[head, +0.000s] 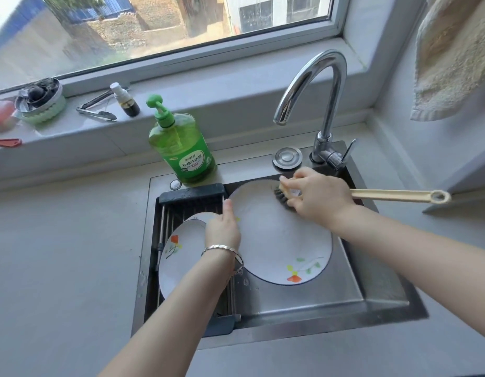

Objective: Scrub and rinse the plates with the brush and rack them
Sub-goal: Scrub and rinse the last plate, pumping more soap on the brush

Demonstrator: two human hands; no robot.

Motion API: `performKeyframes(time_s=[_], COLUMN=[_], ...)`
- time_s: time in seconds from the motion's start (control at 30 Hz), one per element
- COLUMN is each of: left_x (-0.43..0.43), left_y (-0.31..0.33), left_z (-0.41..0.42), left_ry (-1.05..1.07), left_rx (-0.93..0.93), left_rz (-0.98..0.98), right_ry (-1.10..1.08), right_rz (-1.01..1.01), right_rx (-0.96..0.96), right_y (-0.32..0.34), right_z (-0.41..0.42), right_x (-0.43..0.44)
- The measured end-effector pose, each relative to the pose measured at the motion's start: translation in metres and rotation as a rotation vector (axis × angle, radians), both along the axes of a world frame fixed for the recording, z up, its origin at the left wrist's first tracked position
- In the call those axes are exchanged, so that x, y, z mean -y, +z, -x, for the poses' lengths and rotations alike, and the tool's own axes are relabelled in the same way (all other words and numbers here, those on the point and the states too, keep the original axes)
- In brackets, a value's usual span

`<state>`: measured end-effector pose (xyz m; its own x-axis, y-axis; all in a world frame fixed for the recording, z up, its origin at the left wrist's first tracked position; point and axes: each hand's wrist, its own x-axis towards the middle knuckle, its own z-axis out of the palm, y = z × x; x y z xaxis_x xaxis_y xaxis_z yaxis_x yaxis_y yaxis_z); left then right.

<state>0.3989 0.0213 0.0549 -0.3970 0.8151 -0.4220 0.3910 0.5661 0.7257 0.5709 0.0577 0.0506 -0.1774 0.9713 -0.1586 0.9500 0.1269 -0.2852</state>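
A large white plate with a flower print (279, 240) is held tilted over the steel sink (298, 303). My left hand (223, 227) grips its left rim, thumb on the face. My right hand (315, 197) holds a wooden dish brush (393, 195) close to its head, and the dark bristles press on the plate's upper right part. The long handle sticks out to the right. A second flowered plate (178, 257) lies in the dark rack (192, 195) across the sink's left side, partly hidden by my left forearm.
The chrome tap (317, 85) arches over the sink's back edge with no water running. A green dish soap bottle (181, 148) stands behind the rack. Tongs (95, 110), a small bottle (125, 100) and a round holder (40, 100) sit on the window sill. A towel (453, 55) hangs at the right.
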Motion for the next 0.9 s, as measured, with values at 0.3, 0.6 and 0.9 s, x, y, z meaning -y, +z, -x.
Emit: performKeyframes(time_s=[0.3,0.6,0.9], left_x=[-0.002,0.008,-0.004], left_y=[0.001,-0.005,0.001], left_z=[-0.006,-0.010,0.007], left_ry=[0.111,0.010,0.169], left_rx=[-0.050,0.070,0.048], left_rz=[-0.168,-0.185,-0.253], right_ry=[0.049,-0.058,0.075], right_rz=[0.231,0.115,0.162], right_rx=[-0.200,-0.505,-0.525], right_y=[-0.006,0.003,0.009], right_z=[0.025,0.059,0.063], right_x=[0.088,0.054,0.055])
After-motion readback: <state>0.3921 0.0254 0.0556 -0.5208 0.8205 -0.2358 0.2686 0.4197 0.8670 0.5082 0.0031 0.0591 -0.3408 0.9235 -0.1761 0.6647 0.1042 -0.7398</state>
